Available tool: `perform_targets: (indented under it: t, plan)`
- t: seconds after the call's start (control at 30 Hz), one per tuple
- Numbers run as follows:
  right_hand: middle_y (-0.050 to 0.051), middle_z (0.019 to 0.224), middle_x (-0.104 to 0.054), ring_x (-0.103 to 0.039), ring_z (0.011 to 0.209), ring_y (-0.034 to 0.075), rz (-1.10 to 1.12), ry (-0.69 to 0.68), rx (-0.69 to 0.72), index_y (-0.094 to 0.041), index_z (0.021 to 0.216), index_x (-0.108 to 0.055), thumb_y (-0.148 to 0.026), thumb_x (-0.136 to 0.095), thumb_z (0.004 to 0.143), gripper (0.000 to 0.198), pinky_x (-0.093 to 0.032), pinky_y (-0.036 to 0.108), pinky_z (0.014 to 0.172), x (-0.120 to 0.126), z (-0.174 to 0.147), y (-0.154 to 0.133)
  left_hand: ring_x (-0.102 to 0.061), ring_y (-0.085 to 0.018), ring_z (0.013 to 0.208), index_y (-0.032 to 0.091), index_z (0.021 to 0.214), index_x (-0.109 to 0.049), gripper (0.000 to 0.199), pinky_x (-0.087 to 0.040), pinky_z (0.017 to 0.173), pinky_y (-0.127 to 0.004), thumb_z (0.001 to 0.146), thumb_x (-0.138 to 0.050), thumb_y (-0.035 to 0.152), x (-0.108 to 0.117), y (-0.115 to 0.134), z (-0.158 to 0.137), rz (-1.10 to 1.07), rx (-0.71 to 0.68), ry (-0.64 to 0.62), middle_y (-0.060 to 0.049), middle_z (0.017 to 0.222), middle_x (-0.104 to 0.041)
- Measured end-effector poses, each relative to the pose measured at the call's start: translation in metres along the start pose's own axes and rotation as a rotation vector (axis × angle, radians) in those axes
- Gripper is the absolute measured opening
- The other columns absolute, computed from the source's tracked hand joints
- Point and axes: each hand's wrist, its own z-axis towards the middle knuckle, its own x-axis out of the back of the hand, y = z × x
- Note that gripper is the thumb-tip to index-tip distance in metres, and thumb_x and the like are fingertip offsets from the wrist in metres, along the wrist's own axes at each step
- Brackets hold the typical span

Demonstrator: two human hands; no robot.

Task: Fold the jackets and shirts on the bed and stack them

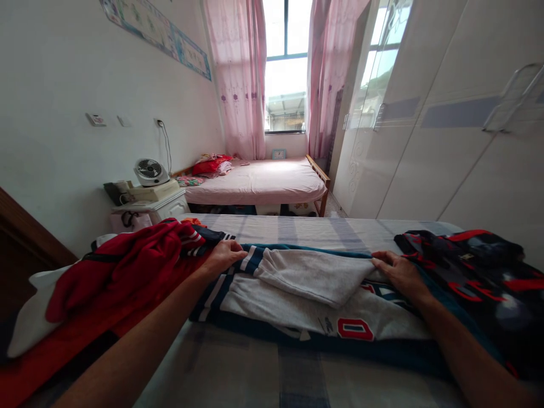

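Note:
A grey sweatshirt (280, 297) with navy-and-white striped bands and a red number patch lies on the near bed, over dark teal cloth. One grey sleeve is laid across its top. The striped cuff end of that sleeve is pinched by my left hand (223, 255), fingers closed. At the sleeve's other end, my right hand (397, 272) grips the grey cloth between thumb and fingers. Beside my left arm lies a heap of red clothing (127, 266). To the right of my right hand is a black-and-red patterned garment (476, 272).
Under the clothes, the near bed has a checked sheet (335, 226). Beyond it stands a bed with a pink sheet (267, 181). A small fan (151, 171) sits on a white cabinet (170, 207) at the left. White wardrobe doors (446, 147) line the right side.

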Motion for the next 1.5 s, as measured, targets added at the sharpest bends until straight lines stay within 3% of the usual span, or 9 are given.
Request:
perform_targets:
  t: [0.13,0.43,0.6,0.73,0.9,1.1,1.27,1.5]
  plan:
    - [0.007,0.097,-0.071,-0.064,0.089,0.027,-0.012,-0.011,0.001,-0.020,0.099,-0.067,-0.047,-0.050,0.071,0.042,-0.045,0.037,0.079,-0.001,0.001,0.003,-0.061,-0.017,0.065,0.013,0.083,-0.065,0.040,-0.041,0.051,-0.024,0.060,-0.066,0.046,0.001,0.002,0.003,-0.103,0.042,-0.008,-0.004,0.072,-0.066]
    - [0.008,0.093,-0.071,-0.065,0.085,0.027,-0.018,0.007,0.025,-0.020,0.097,-0.068,-0.045,-0.052,0.072,0.039,-0.047,0.038,0.077,0.000,-0.001,0.000,-0.054,-0.013,0.053,0.015,0.064,-0.062,0.027,-0.040,0.051,-0.024,0.049,-0.075,0.032,0.000,-0.002,0.007,-0.092,0.076,-0.018,0.002,0.055,-0.058]
    - [0.008,0.096,-0.071,-0.065,0.086,0.026,-0.029,-0.004,0.011,-0.019,0.099,-0.067,-0.045,-0.051,0.072,0.040,-0.047,0.036,0.076,0.000,-0.002,0.000,-0.048,-0.012,0.044,0.015,0.060,-0.061,0.030,-0.033,0.043,-0.022,0.054,-0.074,0.041,0.001,0.010,0.000,-0.156,0.119,-0.119,0.004,0.043,-0.050]
    - [0.007,0.096,-0.071,-0.064,0.089,0.025,-0.020,-0.020,0.011,-0.020,0.100,-0.066,-0.044,-0.050,0.073,0.040,-0.046,0.034,0.078,0.000,-0.003,-0.002,-0.060,-0.016,0.056,0.012,0.065,-0.067,0.034,-0.044,0.051,-0.024,0.058,-0.072,0.045,0.012,0.023,-0.009,-0.268,0.101,-0.255,-0.003,0.057,-0.065]
    - [0.006,0.096,-0.071,-0.064,0.088,0.025,-0.030,-0.014,-0.006,-0.021,0.100,-0.066,-0.044,-0.051,0.073,0.039,-0.045,0.035,0.077,0.000,-0.004,-0.003,-0.066,-0.019,0.076,0.014,0.088,-0.069,0.037,-0.051,0.071,-0.028,0.062,-0.070,0.039,0.025,0.018,-0.016,-0.463,0.026,-0.306,-0.005,0.081,-0.072]
    - [0.006,0.094,-0.072,-0.065,0.085,0.025,-0.024,0.006,0.010,-0.021,0.097,-0.068,-0.045,-0.052,0.072,0.038,-0.046,0.034,0.075,0.000,-0.004,-0.003,-0.067,-0.022,0.068,0.010,0.078,-0.069,0.034,-0.054,0.064,-0.032,0.064,-0.070,0.041,0.013,0.007,-0.025,-0.526,0.155,-0.411,-0.010,0.075,-0.072]
    - [0.006,0.090,-0.072,-0.065,0.082,0.024,-0.032,0.038,0.021,-0.022,0.097,-0.068,-0.042,-0.050,0.073,0.036,-0.046,0.033,0.072,0.003,-0.008,-0.009,-0.068,-0.019,0.070,0.015,0.082,-0.068,0.027,-0.054,0.070,-0.031,0.059,-0.070,0.030,0.009,0.012,-0.019,-0.579,0.104,-0.289,-0.003,0.073,-0.071]
    - [0.005,0.086,-0.072,-0.065,0.080,0.024,-0.059,0.045,0.037,-0.022,0.099,-0.068,-0.039,-0.048,0.075,0.036,-0.047,0.032,0.073,0.003,-0.010,-0.012,-0.066,-0.019,0.069,0.013,0.081,-0.066,0.040,-0.053,0.065,-0.030,0.056,-0.074,0.043,0.014,0.000,-0.016,-0.509,0.117,-0.196,-0.005,0.075,-0.071]
